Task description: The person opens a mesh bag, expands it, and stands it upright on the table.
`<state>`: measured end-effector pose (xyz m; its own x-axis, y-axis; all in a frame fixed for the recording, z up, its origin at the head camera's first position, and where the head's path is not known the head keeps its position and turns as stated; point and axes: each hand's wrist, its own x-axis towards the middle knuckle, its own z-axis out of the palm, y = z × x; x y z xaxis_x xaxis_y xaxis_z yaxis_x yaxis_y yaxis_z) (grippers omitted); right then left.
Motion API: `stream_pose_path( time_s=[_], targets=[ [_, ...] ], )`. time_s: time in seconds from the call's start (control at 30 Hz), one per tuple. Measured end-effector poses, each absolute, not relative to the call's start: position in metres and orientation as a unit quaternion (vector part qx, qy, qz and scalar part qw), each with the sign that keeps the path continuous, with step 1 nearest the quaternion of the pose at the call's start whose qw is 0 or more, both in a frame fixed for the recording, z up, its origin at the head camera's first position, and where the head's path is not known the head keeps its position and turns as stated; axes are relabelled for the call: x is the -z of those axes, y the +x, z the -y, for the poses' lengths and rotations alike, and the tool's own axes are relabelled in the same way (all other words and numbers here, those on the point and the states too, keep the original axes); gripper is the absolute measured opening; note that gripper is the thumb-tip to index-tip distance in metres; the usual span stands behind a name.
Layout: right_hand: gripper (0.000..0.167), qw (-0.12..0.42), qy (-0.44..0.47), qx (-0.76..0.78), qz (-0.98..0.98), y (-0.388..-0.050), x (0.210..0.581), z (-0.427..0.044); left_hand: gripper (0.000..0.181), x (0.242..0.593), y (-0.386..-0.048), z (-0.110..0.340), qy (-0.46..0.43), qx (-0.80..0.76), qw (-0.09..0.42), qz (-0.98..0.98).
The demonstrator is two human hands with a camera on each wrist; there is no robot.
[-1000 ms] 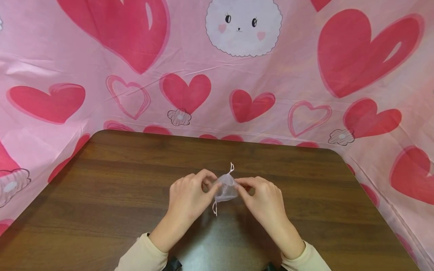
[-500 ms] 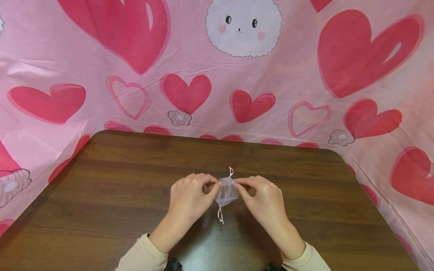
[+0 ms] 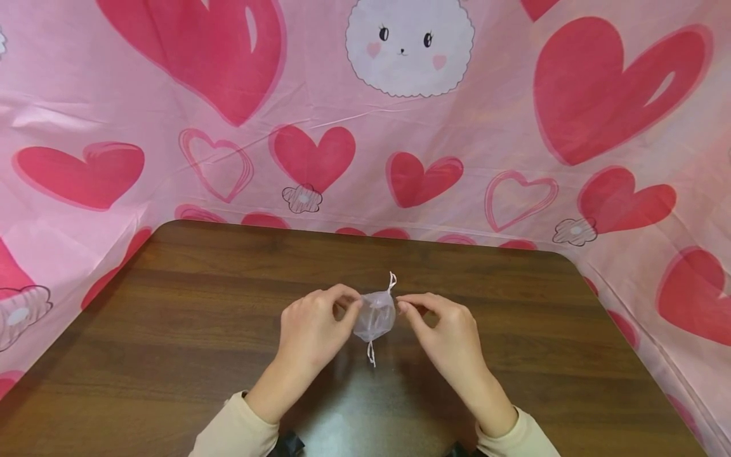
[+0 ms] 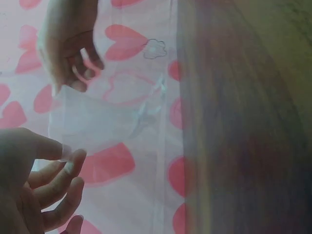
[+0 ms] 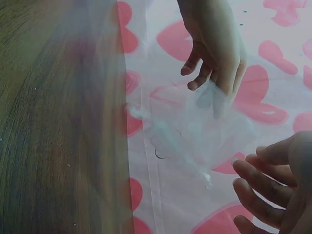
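Note:
A small sheer white drawstring pouch (image 3: 374, 317) hangs above the table between the two hands. One cord loop sticks up at its far end and another dangles at its near end. My left hand (image 3: 315, 330) pinches the pouch's left edge between thumb and forefinger, its other fingers loosely bent in the left wrist view. Just off the pouch's right edge is my right hand (image 3: 445, 330), thumb and forefinger close together. In the right wrist view, the fingers (image 5: 258, 183) of that hand are spread and slightly bent beside the see-through fabric, with nothing visible in them.
A dark brown wooden table (image 3: 200, 304) with rounded far corners lies beneath the hands. Pink cloth (image 3: 354, 108) printed with red hearts hangs behind the table and along both sides. Beige sleeves (image 3: 242, 428) cover the forearms.
The right fingers have come off the pouch's right edge. My left hand has shifted slightly left and away, carrying the pouch, whose opening looks wider and whose cord loops have swung.

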<state>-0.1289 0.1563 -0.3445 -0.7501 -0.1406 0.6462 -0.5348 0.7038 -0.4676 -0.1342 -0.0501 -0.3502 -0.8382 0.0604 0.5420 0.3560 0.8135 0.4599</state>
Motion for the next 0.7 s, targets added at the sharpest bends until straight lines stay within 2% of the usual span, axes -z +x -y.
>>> stream_pose_path(
  time_s=[0.17, 0.33, 0.7],
  targets=[
    [0.01, 0.235, 0.136, -0.371, 0.888, -0.131, 0.344, -0.159, 0.003, 0.343, -0.134, 0.056, -0.101, 0.322, 0.232, 0.912],
    [0.014, 0.13, 0.105, -0.405, 0.899, -0.135, 0.347, -0.161, 0.004, 0.338, -0.135, 0.061, -0.087, 0.36, 0.212, 0.905],
    [0.03, -0.086, 0.177, -0.535, 0.821, -0.144, 0.363, -0.161, 0.009, 0.331, -0.135, 0.066, -0.064, 0.416, 0.178, 0.889]
  ],
)
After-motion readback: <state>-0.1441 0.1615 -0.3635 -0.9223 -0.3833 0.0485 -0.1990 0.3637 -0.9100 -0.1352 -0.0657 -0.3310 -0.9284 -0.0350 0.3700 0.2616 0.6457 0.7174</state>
